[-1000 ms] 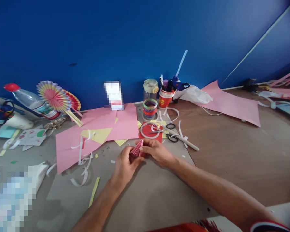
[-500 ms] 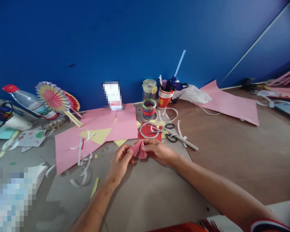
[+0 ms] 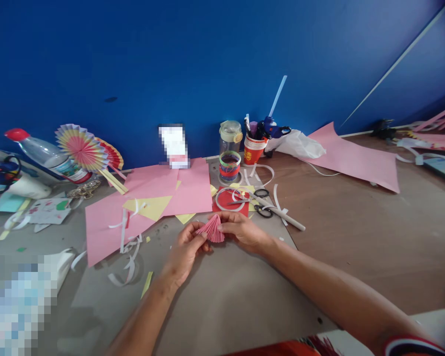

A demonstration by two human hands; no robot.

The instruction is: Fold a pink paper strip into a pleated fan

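Note:
A small pleated pink paper fan [image 3: 214, 230] is held between both hands above the grey board [image 3: 222, 296]. My left hand [image 3: 187, 247] pinches its left edge between thumb and fingers. On the other side, my right hand [image 3: 243, 232] grips the fan near its top and right edge. The pleats form one continuous spread that widens downward. Just beyond the hands lie a red paper square [image 3: 241, 211], a ring of white tape [image 3: 222, 207] and black-handled scissors [image 3: 261, 210].
Pink paper sheets [image 3: 107, 232] with yellow scraps lie ahead to the left. Along the blue wall stand a clear bottle [image 3: 230, 138] and a red paper cup [image 3: 252, 151] of tools. Finished paper fans [image 3: 83, 151] lean at left, and another pink sheet [image 3: 356, 160] rests at right.
The gap between the fan's two pleated halves has closed, so the pleats now meet in one spread. Both hands keep their hold in nearly the same place.

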